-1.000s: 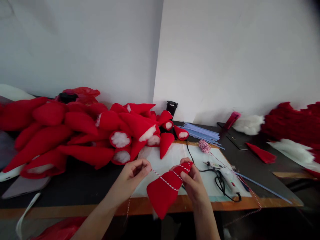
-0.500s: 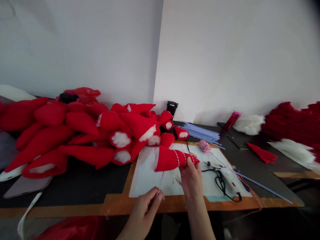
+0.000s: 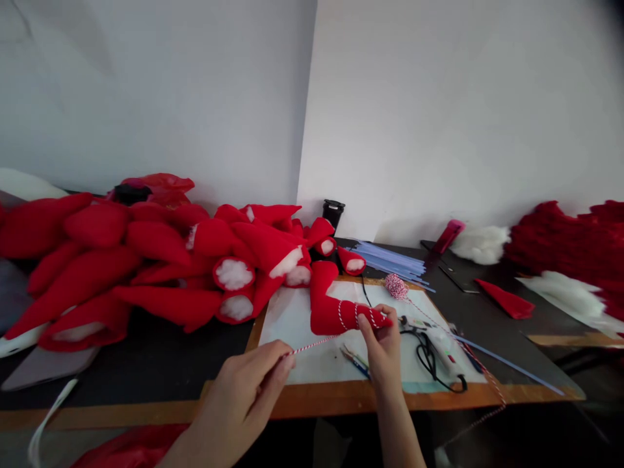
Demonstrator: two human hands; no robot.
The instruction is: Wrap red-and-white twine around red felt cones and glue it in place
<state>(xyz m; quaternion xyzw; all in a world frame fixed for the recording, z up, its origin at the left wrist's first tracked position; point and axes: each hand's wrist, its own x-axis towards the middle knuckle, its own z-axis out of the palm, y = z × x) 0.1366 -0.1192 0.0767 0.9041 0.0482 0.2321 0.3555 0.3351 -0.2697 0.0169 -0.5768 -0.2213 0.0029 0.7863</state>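
Observation:
A red stuffed cone [image 3: 324, 312] with red-and-white cord wound around it lies sideways over the white sheet [image 3: 302, 367]. My right hand [image 3: 383, 338] grips it near its pointed tip, thumb in front. My left hand [image 3: 248, 383], lower left of the cone, pinches the striped cord [image 3: 314, 344], which runs taut to the cone's underside. Beyond the sheet's upper part sits a ball of the same cord [image 3: 396, 286], its strand trailing right and over the table edge. Pliers with blue handles [image 3: 355, 361] lie below the cone.
Many red cones stuffed with white filling [image 3: 160, 240] cover the left side. A white glue gun [image 3: 446, 351] with black cable lies right of my right hand. Blue sticks [image 3: 390, 260], a black cup [image 3: 333, 214], a flat red cone [image 3: 507, 299] and dark red fabric [image 3: 565, 247] stand farther back.
My left hand has moved left and up, drawing the cord out longer. The cone has turned and its wide end now points up and away. The pliers show more fully.

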